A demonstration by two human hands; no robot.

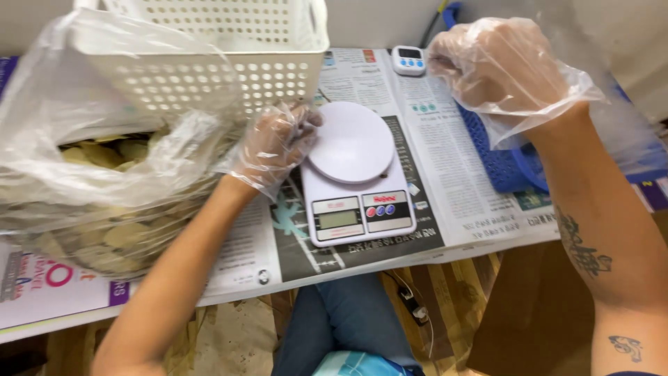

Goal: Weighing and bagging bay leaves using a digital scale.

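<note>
Both my hands wear thin clear plastic gloves. My left hand [275, 143] is curled shut at the left rim of the round plate of a white digital kitchen scale [355, 181], just below a white perforated basket [229, 63]. I cannot see anything in its fingers. My right hand [501, 69] is raised in a fist above the table's right side, near a small white timer [408, 60]. A hazy sheet of clear plastic bag [626, 104] hangs from the fist toward the right.
A big clear bag of pale dried slices [104, 209] lies at the left. Newspaper [445, 160] covers the table. A blue perforated basket [508, 167] sits at the right, and a brown paper bag [536, 313] stands below the table edge by my knees.
</note>
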